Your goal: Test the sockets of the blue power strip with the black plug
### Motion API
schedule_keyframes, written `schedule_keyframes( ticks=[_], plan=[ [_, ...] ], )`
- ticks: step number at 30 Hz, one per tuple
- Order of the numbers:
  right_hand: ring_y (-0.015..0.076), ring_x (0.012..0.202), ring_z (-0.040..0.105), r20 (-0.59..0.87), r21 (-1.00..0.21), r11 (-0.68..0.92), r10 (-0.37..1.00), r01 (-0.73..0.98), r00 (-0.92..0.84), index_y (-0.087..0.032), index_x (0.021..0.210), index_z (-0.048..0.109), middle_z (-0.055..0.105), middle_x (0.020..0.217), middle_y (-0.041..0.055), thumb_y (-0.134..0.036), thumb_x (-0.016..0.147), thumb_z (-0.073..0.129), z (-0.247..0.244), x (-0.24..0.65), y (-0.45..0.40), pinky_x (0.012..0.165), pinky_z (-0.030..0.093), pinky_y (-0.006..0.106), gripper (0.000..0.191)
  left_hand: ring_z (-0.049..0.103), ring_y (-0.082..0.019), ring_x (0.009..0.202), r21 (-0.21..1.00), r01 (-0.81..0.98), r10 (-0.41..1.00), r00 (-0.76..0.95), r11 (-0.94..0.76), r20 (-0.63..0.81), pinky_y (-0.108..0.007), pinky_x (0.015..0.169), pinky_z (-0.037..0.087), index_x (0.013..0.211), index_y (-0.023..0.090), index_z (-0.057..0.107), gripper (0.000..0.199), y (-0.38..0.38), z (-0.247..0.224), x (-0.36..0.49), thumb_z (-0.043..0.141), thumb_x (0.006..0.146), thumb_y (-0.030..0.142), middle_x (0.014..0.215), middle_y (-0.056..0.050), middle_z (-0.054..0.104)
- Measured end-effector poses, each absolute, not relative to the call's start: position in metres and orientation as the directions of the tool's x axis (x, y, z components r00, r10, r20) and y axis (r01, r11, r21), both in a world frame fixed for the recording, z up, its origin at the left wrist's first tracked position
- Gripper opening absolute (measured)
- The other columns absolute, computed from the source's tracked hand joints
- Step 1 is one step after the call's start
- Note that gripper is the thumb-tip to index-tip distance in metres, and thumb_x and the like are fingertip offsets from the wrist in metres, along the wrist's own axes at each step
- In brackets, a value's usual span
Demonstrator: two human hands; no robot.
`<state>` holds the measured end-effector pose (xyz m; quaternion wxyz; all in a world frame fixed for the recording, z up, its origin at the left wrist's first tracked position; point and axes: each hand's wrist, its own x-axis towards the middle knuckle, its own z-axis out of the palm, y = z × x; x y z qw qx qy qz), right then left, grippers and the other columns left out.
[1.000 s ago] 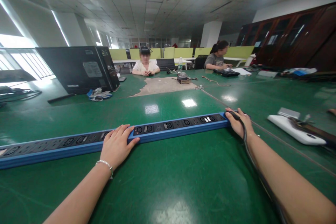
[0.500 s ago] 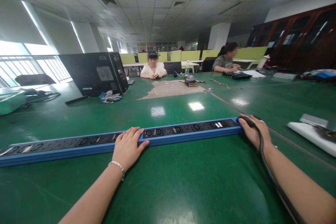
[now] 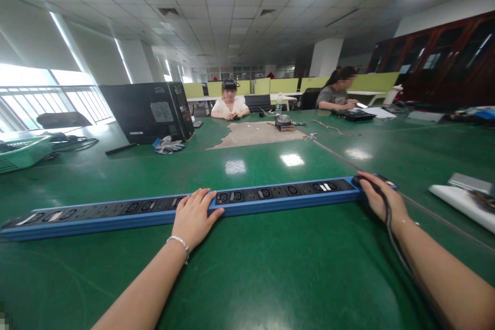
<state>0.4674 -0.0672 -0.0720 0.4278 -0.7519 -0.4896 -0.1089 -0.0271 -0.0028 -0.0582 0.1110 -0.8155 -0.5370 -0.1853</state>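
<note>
A long blue power strip (image 3: 286, 202) with a black socket face lies across the green table in front of me. Its sockets face up, and white labels show near both ends. My left hand (image 3: 196, 215) grips it near the middle, fingers over the top and thumb along the near side. At the strip's right end, my right hand (image 3: 383, 205) is closed around it, and some of its fingers are hidden. A thick black cable (image 3: 389, 228) leaves that end, passes over my right hand and runs down along my forearm.
A black computer case (image 3: 145, 113) stands at the back left, with work gloves (image 3: 168, 145) beside it. A green basket (image 3: 29, 154) is at far left. White and metal parts (image 3: 462, 203) lie at right. Two people sit across the table, near a water bottle (image 3: 279, 103).
The view has shifted slightly, so the scene sits a little further right and lower. Both hands keep their places on the power strip.
</note>
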Motion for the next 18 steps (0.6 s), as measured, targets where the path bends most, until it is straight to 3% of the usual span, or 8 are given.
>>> schedule_keyframes(
  ticks=[9,15,18],
  plan=[
    [0.0245,0.102,0.057,0.627,-0.592,-0.072,0.584,0.802,0.515,-0.024,0.105,0.064,0.065,0.108,0.0059,-0.047,0.079,0.044,-0.079,0.465,-0.062,0.095,0.040,0.041,0.039,0.046,-0.024,0.121,0.014,0.919,0.832,0.350,-0.394,0.431,-0.044,0.101,0.032,0.121,0.026,0.052,0.047,-0.002,-0.059,-0.027,0.040,0.084,0.053,0.128,-0.005,0.055],
    [0.0263,0.099,0.058,0.631,-0.552,-0.193,0.539,0.811,0.558,-0.025,0.099,0.067,0.068,0.101,0.0055,-0.047,0.075,0.046,-0.086,0.470,-0.057,0.090,0.044,0.042,0.039,0.046,-0.024,0.121,0.009,0.920,0.837,0.352,-0.391,0.419,-0.043,0.100,0.032,0.121,0.026,0.052,0.047,-0.002,-0.058,-0.027,0.040,0.084,0.053,0.128,-0.005,0.055],
    [0.0267,0.103,0.057,0.669,-0.454,-0.216,0.558,0.864,0.491,-0.024,0.099,0.068,0.067,0.102,0.0063,-0.045,0.077,0.044,-0.088,0.475,-0.057,0.092,0.042,0.042,0.039,0.046,-0.024,0.121,0.007,0.920,0.839,0.353,-0.391,0.414,-0.043,0.100,0.033,0.120,0.026,0.052,0.047,-0.003,-0.057,-0.026,0.040,0.084,0.053,0.129,-0.005,0.054]
  ],
)
